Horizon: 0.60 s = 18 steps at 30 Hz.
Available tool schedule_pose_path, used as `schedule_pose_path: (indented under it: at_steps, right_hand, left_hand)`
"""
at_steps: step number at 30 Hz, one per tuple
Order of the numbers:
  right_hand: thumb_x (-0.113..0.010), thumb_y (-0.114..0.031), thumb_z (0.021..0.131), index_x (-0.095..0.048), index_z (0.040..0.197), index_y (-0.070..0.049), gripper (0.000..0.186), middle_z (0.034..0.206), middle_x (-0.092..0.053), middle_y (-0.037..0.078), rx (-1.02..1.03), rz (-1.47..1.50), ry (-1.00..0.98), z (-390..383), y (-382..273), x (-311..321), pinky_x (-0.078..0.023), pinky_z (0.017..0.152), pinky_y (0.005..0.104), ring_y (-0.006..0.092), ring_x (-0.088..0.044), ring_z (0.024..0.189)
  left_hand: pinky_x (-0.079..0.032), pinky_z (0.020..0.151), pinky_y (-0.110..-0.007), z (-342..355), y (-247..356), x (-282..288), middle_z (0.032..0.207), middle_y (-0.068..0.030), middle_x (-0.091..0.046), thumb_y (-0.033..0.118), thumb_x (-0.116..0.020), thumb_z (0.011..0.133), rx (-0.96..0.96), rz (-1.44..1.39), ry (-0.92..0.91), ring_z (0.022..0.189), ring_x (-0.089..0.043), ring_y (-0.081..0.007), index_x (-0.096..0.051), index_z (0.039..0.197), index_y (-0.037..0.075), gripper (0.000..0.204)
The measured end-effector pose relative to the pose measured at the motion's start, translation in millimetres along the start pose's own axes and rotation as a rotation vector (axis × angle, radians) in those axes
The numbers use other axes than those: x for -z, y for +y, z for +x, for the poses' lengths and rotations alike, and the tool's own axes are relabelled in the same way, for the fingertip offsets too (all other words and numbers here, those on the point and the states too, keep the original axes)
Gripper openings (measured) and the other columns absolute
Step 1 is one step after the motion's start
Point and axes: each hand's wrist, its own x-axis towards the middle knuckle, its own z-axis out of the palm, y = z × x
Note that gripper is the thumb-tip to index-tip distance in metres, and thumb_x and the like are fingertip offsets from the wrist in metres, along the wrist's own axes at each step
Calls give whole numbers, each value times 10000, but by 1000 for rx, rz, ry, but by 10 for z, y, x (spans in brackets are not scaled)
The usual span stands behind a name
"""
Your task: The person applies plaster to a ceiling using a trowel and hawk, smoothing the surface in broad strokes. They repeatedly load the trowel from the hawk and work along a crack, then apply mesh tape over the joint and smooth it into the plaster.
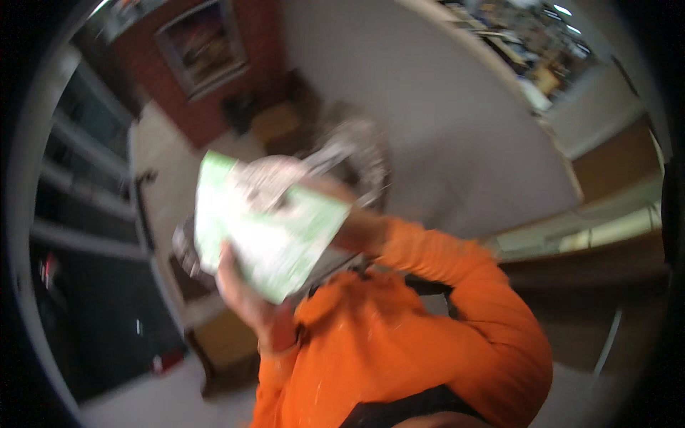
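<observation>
A flat white and green sheet or packet [278, 235] is held up in front of me, tilted and blurred by motion. My left hand [246, 292] is closed on its lower left edge, thumb on the front face and the other fingers hidden behind. My right hand [362, 230] reaches in from the right behind the sheet's right corner. Its fingers are hidden or smeared. A pale, blurred patch [271, 182] shows at the sheet's upper part; I cannot make out what it is. Crinkled clear plastic [367, 160] shows beyond the sheet, and more plastic [187, 250] sticks out at its left.
A long grey surface [428, 107] stretches behind my hands. A framed picture [203, 46] hangs on a red brick wall [146, 78] at far left. Brown furniture [228, 342] stands at lower left, beside dark glass panels [93, 307]. Cluttered goods [531, 43] lie at upper right.
</observation>
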Motion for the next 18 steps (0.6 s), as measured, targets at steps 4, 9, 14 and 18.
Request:
schedule_pose_path:
  at_steps: [4,9,14,18]
  right_hand:
    - [-579,-212,1000,-505,1373,-42,417,1391,-521,104,228,-15,-47,39,553,71,-393,1126,364,224,-507,1293]
    - [-590,-237,994,-505,1382,-38,444,1392,-534,102,51,-75,39,-74,607,359,-403,1115,369,223,-521,1284]
    - [-600,-261,989,-505,1390,-34,471,1392,-547,101,-105,-36,382,-495,402,620,-413,1104,374,222,-534,1275]
    - [-608,-281,984,-504,1397,-31,493,1393,-558,100,-126,167,625,-818,225,652,-421,1095,378,222,-545,1267]
  left_hand:
    - [-490,996,-476,634,-492,715,1271,-219,-621,352,-563,1011,-211,476,-378,1152,-615,-348,-553,1343,-45,518]
    - [-519,918,-552,1134,-1099,1089,1188,-237,-674,417,-627,973,-607,552,-432,1104,-649,-368,-606,1291,-53,567]
    - [-518,909,-483,666,-942,153,1213,-220,-644,296,-614,985,-127,350,-645,1073,-638,-334,-555,1331,-65,504]
    - [-517,901,-428,362,-941,-104,1232,-205,-619,200,-604,994,182,220,-792,1048,-628,-306,-515,1364,-74,469]
